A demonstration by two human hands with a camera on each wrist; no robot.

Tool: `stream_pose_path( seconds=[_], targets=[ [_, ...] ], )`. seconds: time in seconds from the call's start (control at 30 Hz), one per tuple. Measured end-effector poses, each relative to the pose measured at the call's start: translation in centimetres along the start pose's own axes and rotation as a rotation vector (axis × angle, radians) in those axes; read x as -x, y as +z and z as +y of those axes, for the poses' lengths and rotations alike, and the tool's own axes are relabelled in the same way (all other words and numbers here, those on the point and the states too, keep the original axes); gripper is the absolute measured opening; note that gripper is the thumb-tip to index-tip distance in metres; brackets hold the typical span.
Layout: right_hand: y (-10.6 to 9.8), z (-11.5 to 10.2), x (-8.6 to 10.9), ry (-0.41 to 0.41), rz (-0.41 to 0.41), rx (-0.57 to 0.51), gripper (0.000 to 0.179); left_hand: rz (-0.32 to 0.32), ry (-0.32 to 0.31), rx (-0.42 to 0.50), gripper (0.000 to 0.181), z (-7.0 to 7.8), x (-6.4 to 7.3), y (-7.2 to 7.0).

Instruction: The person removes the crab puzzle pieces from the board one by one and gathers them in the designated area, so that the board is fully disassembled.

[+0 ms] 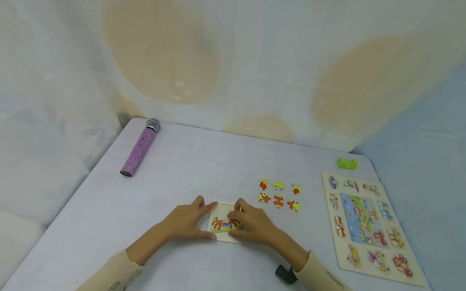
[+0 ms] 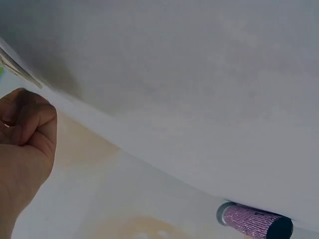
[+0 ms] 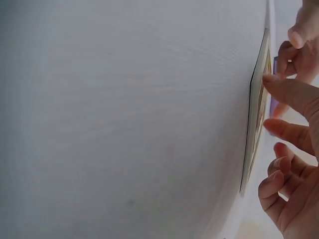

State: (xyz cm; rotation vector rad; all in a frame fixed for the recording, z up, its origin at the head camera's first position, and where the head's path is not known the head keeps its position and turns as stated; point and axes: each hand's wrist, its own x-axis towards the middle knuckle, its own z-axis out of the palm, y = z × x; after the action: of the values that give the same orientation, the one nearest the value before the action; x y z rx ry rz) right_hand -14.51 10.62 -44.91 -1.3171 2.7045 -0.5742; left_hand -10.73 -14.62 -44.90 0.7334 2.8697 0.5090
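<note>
A small wooden puzzle board (image 1: 219,210) lies on the table, with joined pieces showing a brown animal and a rainbow band (image 1: 223,225). My left hand (image 1: 187,220) holds the board at its left edge, index finger near the far corner and thumb near the close one. In the left wrist view, other fingers of that hand (image 2: 30,129) are curled. My right hand (image 1: 256,222) holds a puzzle piece (image 1: 236,223) at the right of the picture between thumb and index finger, both at the board's face. The right hand covers part of the board's right side.
Several loose puzzle pieces (image 1: 278,201) lie in two rows beyond the right hand. A large vehicle puzzle board (image 1: 342,226) lies at the right, with a green object (image 1: 347,163) behind it. A purple glittery microphone (image 1: 139,151) is at the far left. A black object (image 1: 286,275) lies by the right sleeve.
</note>
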Motion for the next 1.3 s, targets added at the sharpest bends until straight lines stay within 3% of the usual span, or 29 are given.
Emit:
stream_pose_path(
  seconds=[0.1,0.2,0.4,0.7,0.9,1.1,1.3],
  targets=[
    [0.0,0.4,0.5,0.009,0.031,0.003,0.036,0.094,0.072,-0.017,0.073,0.4,0.4,0.0],
    [0.1,0.5,0.6,-0.012,0.046,-0.015,0.034,0.154,0.109,-0.063,0.061,0.7,0.4,0.1],
    [0.3,0.3,0.5,-0.038,0.043,-0.013,0.031,0.132,0.098,-0.100,0.053,0.9,0.4,0.5],
    [0.6,0.2,0.6,-0.043,0.087,0.011,0.029,0.185,0.127,-0.078,0.040,1.1,0.1,1.0],
    [0.9,0.0,0.6,-0.059,0.109,0.009,0.028,0.194,0.201,-0.152,0.034,1.1,0.0,0.9],
    [1.2,-0.1,0.7,-0.079,0.131,0.030,0.028,0.250,0.297,-0.273,0.033,1.2,0.3,0.6],
    [1.3,0.2,0.9,-0.068,0.135,0.063,0.027,0.285,0.324,-0.249,0.035,0.6,0.3,0.1]
  ],
)
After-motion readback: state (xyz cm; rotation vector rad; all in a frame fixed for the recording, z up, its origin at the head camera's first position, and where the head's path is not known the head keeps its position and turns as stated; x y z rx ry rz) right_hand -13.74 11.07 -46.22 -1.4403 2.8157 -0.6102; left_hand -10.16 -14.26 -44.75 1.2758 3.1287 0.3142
